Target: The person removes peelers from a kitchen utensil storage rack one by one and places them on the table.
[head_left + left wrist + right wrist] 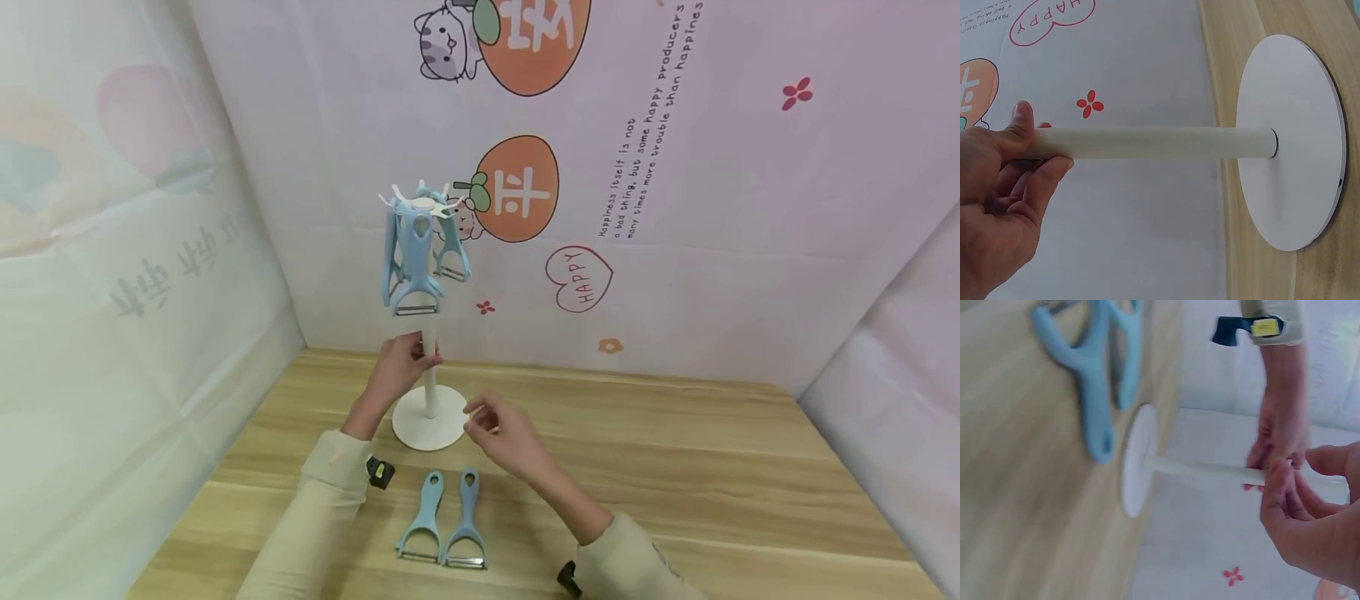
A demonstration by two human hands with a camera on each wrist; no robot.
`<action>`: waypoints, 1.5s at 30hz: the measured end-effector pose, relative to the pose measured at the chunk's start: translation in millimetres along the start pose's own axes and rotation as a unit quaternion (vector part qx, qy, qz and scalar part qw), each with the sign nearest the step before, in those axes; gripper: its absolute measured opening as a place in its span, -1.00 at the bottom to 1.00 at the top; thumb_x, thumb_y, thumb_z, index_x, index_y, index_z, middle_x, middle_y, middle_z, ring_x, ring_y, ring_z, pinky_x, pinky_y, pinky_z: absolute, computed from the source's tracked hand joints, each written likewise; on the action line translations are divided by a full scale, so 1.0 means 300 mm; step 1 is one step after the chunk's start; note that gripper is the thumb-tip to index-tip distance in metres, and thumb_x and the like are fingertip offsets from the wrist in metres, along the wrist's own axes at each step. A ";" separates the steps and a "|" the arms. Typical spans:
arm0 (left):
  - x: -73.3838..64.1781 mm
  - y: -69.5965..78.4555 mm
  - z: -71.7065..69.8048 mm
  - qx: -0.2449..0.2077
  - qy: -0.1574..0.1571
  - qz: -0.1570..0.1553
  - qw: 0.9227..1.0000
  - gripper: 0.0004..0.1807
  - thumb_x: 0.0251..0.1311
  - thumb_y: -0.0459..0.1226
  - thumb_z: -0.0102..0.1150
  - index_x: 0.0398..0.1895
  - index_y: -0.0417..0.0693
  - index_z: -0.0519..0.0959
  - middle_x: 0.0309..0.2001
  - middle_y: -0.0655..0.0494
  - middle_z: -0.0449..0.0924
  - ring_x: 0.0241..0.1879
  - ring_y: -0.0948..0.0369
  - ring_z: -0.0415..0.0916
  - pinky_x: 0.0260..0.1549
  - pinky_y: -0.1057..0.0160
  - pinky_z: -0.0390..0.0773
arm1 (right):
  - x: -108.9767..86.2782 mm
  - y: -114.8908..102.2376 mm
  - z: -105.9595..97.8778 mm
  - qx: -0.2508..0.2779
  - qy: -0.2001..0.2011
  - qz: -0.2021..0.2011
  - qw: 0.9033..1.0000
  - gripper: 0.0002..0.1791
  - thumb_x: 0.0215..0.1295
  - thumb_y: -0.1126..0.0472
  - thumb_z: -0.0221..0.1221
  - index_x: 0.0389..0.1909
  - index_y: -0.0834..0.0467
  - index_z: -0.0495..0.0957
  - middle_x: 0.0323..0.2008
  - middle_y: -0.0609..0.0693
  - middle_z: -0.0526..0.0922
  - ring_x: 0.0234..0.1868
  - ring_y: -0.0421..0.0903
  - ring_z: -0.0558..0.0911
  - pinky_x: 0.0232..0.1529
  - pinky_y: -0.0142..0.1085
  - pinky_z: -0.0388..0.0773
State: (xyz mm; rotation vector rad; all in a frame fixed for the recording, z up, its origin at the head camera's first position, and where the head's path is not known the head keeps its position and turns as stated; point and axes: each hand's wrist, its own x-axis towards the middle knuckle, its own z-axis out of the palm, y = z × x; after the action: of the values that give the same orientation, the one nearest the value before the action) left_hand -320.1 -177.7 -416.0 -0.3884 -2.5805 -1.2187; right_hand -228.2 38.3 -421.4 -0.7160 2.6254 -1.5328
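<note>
A white rotating-style hook stand has an upright pole (1160, 143) on a round base (415, 427). My left hand (395, 371) grips the pole about midway up, thumb on one side and fingers on the other. From the hooks (423, 202) at the top hang several peelers, with a blue peeler (416, 250) in front and a teal peeler (452, 250) at its right. To the right of the base, my right hand (510, 437) hovers with loosely bent fingers and nothing held. Nearer to me, a light-blue peeler (429, 510) and a blue-grey peeler (468, 508) lie side by side.
Everything stands on a wood-grain table (675, 467). A white printed cloth (712, 250) rises behind it, and another cloth wall (112, 333) flanks the left side. The stand is near the table's back edge.
</note>
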 end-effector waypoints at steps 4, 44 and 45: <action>0.010 0.000 -0.002 0.015 -0.006 0.001 1.000 -0.92 0.21 -0.35 0.34 -0.32 -0.16 0.61 -0.27 -0.07 0.75 -0.15 0.01 0.75 -0.11 0.04 0.72 | 0.037 -0.069 -0.025 0.037 0.048 -0.014 0.998 -0.83 0.37 0.31 0.19 -0.06 0.21 0.57 -0.29 0.04 0.67 -0.30 -0.18 0.62 -0.24 -0.42 0.59; 0.015 -0.018 -0.011 0.020 -0.010 0.017 1.000 -0.89 0.17 -0.36 0.38 -0.35 -0.11 0.60 -0.37 0.00 0.69 -0.28 0.11 0.72 -0.21 0.11 0.71 | 0.369 -0.470 -0.132 0.094 0.147 -0.021 0.984 -0.65 0.28 0.10 0.34 -0.01 0.19 0.57 -0.09 0.04 0.60 -0.11 -0.06 0.59 -0.17 -0.34 0.60; 0.015 -0.018 -0.011 0.020 -0.010 0.018 1.000 -0.90 0.17 -0.36 0.38 -0.36 -0.11 0.60 -0.37 0.01 0.69 -0.28 0.11 0.72 -0.20 0.11 0.71 | 0.374 -0.467 -0.132 0.106 0.142 -0.017 0.984 -0.68 0.29 0.10 0.33 -0.03 0.19 0.58 -0.10 0.04 0.60 -0.11 -0.07 0.59 -0.17 -0.35 0.59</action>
State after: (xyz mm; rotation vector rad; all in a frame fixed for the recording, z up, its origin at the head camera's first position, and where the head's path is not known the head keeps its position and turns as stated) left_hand -325.9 -182.9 -416.2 -0.4401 -2.5989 -1.1560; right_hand -285.3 -31.3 -261.1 -0.5648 2.5861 -2.0229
